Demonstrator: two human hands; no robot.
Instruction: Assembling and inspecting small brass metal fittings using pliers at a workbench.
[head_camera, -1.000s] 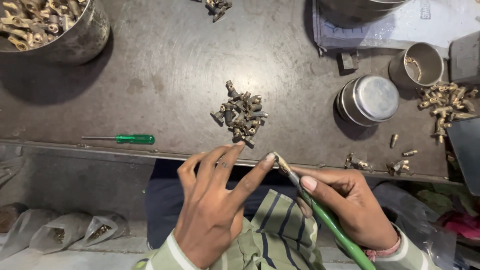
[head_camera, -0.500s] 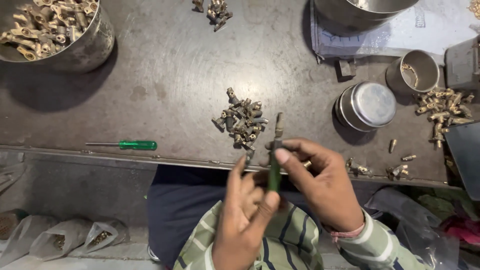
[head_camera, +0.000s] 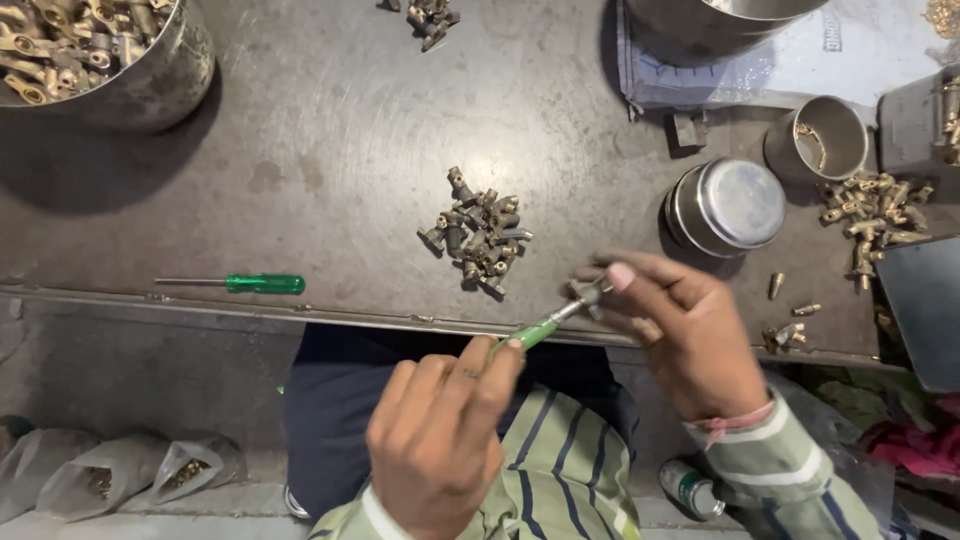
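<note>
Head view — left hand (head_camera: 440, 440) gripping a screwdriver (head_camera: 535, 331), its shaft slanting up-right into the fitting (head_camera: 588, 293) right hand (head_camera: 680, 340) is pinching.

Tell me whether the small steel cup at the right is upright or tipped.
Upright: the small steel cup shows its open round mouth, with a few brass bits inside.

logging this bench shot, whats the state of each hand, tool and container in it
left hand: gripping the green handle of a screwdriver
held screwdriver: tilted, tip at a small metal part
right hand: pinching the small metal part
spare green screwdriver: lying flat on the table, untouched
big steel bowl: upright, full of brass fittings
steel cup: upright, nearly empty
flat round tin: closed
</note>
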